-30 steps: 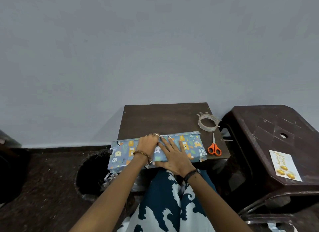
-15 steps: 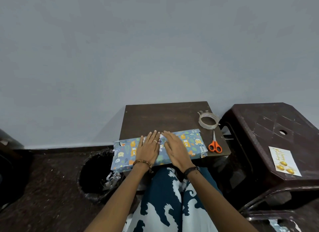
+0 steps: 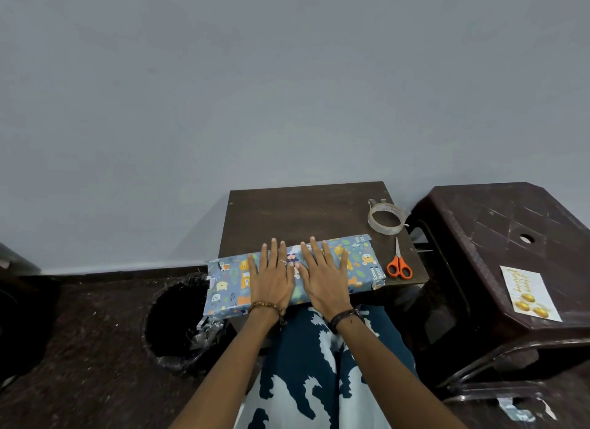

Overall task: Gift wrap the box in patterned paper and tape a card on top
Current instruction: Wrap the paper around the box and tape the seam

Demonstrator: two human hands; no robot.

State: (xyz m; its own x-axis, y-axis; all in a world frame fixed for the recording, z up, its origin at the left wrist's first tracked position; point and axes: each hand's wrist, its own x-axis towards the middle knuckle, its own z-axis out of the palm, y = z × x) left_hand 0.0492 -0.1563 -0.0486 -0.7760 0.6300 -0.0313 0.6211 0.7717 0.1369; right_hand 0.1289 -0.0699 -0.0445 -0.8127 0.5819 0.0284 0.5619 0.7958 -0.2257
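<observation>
The box (image 3: 360, 262), wrapped in blue paper printed with orange and white animals, lies along the near edge of the small dark table (image 3: 306, 211). My left hand (image 3: 273, 277) and my right hand (image 3: 324, 275) lie flat side by side on its top, fingers straight and pointing away from me. The hands cover the middle of the box. A white birthday card with gold lettering (image 3: 530, 293) lies on the dark plastic stool (image 3: 498, 234) to the right.
A roll of clear tape (image 3: 385, 218) and orange-handled scissors (image 3: 398, 262) lie on the table's right side. A bin lined with a black bag (image 3: 178, 323) stands on the floor at the left. A grey wall is behind the table.
My left hand uncurled from the box's far edge and now lies flat. My right hand turned from angled across the box to pointing straight ahead beside the left.
</observation>
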